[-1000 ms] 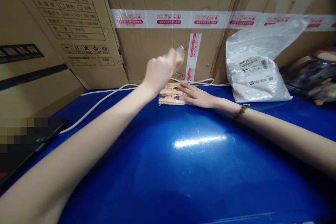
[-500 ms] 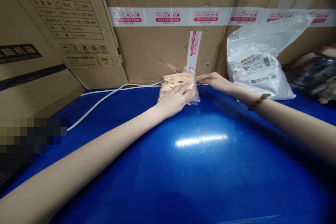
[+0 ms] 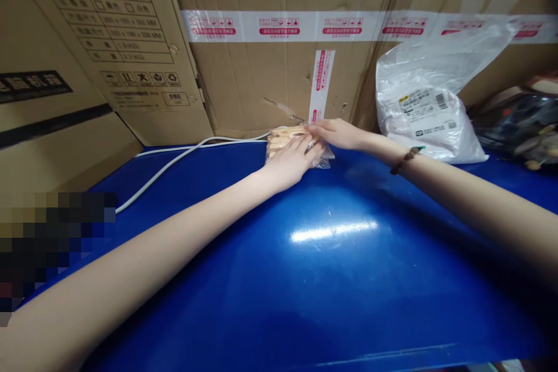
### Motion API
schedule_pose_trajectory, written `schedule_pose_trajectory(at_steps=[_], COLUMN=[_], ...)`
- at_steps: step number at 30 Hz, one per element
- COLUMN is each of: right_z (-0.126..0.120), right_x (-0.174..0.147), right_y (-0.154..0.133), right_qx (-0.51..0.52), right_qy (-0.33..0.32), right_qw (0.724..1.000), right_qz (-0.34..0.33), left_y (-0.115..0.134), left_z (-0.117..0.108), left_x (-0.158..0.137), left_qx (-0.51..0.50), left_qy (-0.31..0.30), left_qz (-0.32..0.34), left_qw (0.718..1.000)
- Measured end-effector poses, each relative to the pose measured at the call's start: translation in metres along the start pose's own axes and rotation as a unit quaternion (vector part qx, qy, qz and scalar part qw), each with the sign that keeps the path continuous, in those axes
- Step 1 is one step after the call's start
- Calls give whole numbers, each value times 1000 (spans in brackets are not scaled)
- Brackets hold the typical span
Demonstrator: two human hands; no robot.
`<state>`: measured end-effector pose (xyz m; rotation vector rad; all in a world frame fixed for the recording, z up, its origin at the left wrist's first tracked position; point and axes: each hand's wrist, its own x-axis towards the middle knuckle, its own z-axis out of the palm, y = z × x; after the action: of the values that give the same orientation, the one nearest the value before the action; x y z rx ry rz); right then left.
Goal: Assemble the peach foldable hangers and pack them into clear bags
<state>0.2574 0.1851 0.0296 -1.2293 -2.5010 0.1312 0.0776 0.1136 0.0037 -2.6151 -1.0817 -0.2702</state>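
Observation:
A clear plastic packet of pale beige, curved pieces (image 3: 279, 140) lies at the back of the blue table, against the cardboard. What the pieces are, I cannot tell. My left hand (image 3: 290, 163) rests flat on the packet with its fingers stretched out over the front and middle. From the right, my right hand (image 3: 335, 132) reaches over the packet's back right part, fingers extended and touching it close to the left fingertips. Both hands cover much of the packet; its crinkled clear edge (image 3: 326, 158) shows beneath them.
Behind stands a big cardboard box (image 3: 253, 81) with red-and-white tape; another printed carton (image 3: 152, 122) is at left. A white cable (image 3: 163, 171) runs along the table (image 3: 279, 279). A white plastic mailing bag (image 3: 431, 122) and a dark bag (image 3: 523, 122) sit at right.
My right hand has moved left from beside the packet onto its back right part. The packet looks lower and flatter now, with my left hand still on it.

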Motion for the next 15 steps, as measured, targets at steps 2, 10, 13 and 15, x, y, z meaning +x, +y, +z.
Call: schedule_pose_trajectory(at_steps=[2, 10, 13, 15], right_z=[-5, 0, -1, -7], right_x=[11, 28, 27, 22], right_y=[2, 4, 1, -4], right_qx=[-18, -55, -64, -73], right_qy=[-17, -26, -9, 22], right_qw=[999, 997, 997, 997], right_qz=[22, 50, 33, 15], left_y=[2, 4, 3, 4], left_z=[-1, -10, -11, -13], left_x=[2, 1, -2, -7], left_qx=[-2, -6, -6, -4], left_qy=[-4, -1, 2, 7], left_qz=[-4, -7, -16, -25], left_qw=[1000, 1000, 1000, 1000])
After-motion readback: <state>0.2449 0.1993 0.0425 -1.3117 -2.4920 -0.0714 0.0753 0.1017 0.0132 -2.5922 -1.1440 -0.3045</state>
